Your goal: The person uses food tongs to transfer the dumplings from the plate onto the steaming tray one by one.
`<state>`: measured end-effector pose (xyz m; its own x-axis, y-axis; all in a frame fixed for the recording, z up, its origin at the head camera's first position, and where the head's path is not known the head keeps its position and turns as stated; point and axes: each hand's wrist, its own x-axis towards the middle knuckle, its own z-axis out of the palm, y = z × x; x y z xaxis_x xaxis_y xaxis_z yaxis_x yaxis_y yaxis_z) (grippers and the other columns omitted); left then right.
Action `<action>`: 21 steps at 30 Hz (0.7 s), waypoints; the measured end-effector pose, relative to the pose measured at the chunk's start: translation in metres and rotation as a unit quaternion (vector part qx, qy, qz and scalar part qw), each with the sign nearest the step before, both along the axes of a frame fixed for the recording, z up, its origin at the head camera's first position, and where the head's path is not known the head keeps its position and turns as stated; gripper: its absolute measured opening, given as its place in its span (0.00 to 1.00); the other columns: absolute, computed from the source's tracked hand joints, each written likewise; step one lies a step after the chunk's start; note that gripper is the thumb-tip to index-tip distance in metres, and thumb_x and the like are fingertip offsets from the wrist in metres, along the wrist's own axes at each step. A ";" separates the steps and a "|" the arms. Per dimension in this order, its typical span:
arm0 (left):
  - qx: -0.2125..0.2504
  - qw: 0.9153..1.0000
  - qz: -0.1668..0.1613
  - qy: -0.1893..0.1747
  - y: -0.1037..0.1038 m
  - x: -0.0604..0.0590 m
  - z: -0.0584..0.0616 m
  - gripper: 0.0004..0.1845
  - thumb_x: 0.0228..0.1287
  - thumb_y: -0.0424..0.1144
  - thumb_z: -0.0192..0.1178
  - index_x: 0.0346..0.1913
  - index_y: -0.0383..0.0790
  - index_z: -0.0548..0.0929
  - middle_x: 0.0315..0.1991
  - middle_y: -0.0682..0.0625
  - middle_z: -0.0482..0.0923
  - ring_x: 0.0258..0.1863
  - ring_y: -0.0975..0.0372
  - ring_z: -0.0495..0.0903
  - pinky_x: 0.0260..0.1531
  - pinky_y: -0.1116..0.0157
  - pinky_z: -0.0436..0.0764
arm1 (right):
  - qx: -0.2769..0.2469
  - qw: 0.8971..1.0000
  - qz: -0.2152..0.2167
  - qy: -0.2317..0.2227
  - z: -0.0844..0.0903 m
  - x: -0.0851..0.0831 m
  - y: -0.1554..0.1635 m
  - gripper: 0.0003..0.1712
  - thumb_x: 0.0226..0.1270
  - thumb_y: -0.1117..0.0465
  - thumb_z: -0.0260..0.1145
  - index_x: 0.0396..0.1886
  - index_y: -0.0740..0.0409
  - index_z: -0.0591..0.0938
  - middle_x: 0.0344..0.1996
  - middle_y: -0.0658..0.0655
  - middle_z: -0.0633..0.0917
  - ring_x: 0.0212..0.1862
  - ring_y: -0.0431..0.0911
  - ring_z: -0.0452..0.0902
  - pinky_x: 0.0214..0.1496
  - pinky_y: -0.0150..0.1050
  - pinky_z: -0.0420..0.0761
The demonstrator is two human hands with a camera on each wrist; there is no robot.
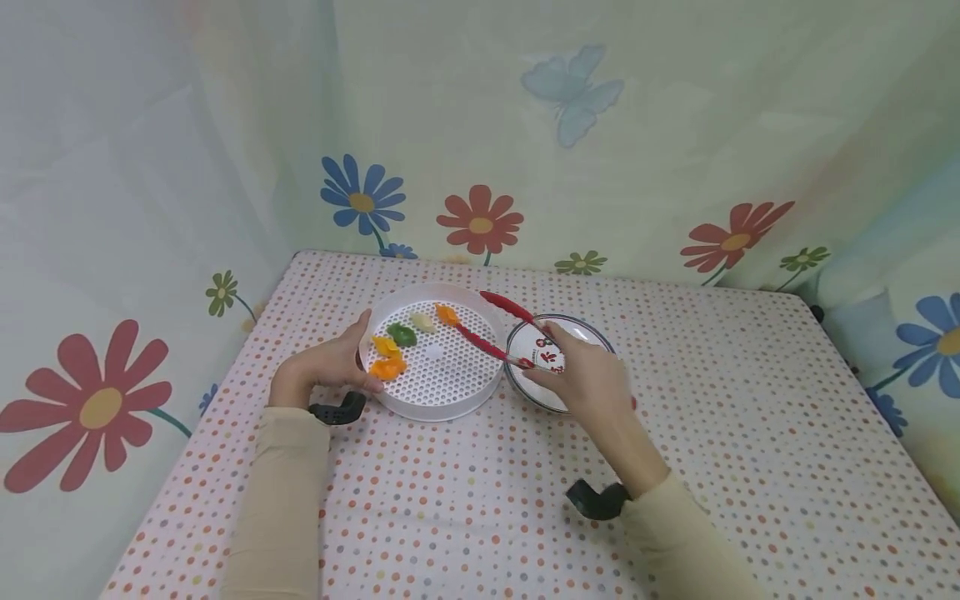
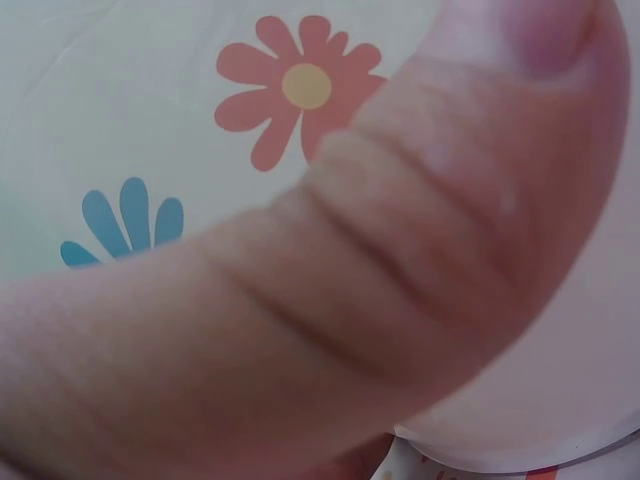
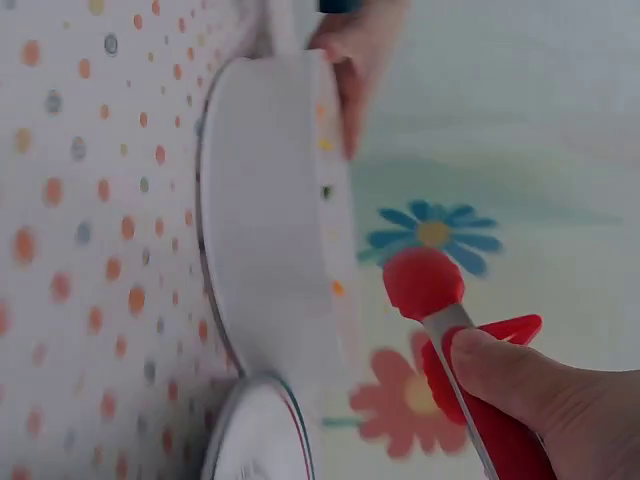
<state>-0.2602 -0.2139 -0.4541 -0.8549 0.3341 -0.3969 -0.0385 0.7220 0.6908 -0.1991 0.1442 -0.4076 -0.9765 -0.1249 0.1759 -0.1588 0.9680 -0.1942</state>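
The left hand [image 1: 318, 367] grips the near left rim of a round white perforated tray [image 1: 442, 379], thumb over the edge and fingers curled beneath. The tray sits on the dotted tabletop [image 1: 465, 508] and holds small orange, green and pale food pieces [image 1: 390, 354] on its left side. The right hand [image 1: 588, 379] has its fingers clamped on red tongs [image 1: 491, 337], whose tips reach into the far part of the tray beside an orange piece [image 1: 447, 314]. Just right of the tray, touching it, lies a white plate [image 1: 581, 333] with a red pattern.
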 end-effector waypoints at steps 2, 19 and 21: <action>-0.003 1.000 -0.001 -0.001 0.001 0.000 -0.001 0.74 0.40 0.49 0.77 0.74 0.45 0.24 0.77 0.39 0.30 0.75 0.44 0.37 0.71 0.42 0.42 | 0.012 1.000 -0.003 0.004 0.004 0.015 0.029 0.45 0.46 0.42 0.76 0.64 0.52 0.73 0.25 0.59 0.86 0.17 0.44 0.63 0.17 0.34 0.59; -0.004 1.000 -0.010 -0.002 -0.005 -0.001 0.003 0.74 0.41 0.50 0.76 0.73 0.42 0.23 0.76 0.36 0.29 0.75 0.42 0.36 0.70 0.39 0.41 | 0.141 0.984 0.063 -0.084 0.034 0.043 0.167 0.40 0.45 0.47 0.76 0.61 0.49 0.77 0.42 0.66 0.86 0.20 0.43 0.74 0.18 0.32 0.69; -0.001 1.000 -0.011 -0.006 -0.001 0.000 0.001 0.74 0.41 0.50 0.76 0.73 0.42 0.23 0.76 0.36 0.29 0.75 0.42 0.36 0.70 0.39 0.41 | 0.147 0.982 0.064 -0.095 0.035 0.042 0.169 0.39 0.45 0.45 0.76 0.61 0.48 0.77 0.44 0.66 0.86 0.23 0.47 0.78 0.17 0.31 0.68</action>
<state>-0.2604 -0.2154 -0.4527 -0.8429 0.3517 -0.4073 -0.0309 0.7240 0.6891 -0.1572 0.3129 -0.3730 -0.9613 -0.2664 -0.0700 -0.2703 0.9613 0.0536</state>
